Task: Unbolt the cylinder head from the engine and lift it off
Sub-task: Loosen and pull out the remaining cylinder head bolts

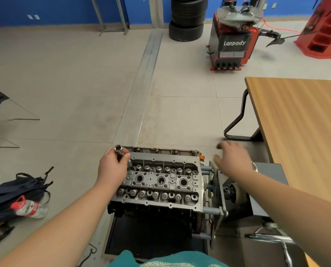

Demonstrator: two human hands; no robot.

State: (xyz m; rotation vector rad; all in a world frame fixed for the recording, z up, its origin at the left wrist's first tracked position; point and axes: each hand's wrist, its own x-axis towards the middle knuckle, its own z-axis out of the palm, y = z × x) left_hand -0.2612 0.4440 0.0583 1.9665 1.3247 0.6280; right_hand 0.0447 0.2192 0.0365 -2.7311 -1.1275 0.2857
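A chrome socket point(119, 150) is pinched between the curled fingers of the left hand point(113, 166) at the far-left corner of the cylinder head point(160, 180), probably so it can be seated on a head bolt there. The cylinder head is seen resting on the engine block point(151, 211), which is carried on an engine stand point(220, 189) so the valve side faces up. The right hand point(234, 157) is held in the air beyond the head's right end, fingers loosely spread and blurred, with nothing gripped, perhaps reaching for a tool. The head is judged not yet unbolted.
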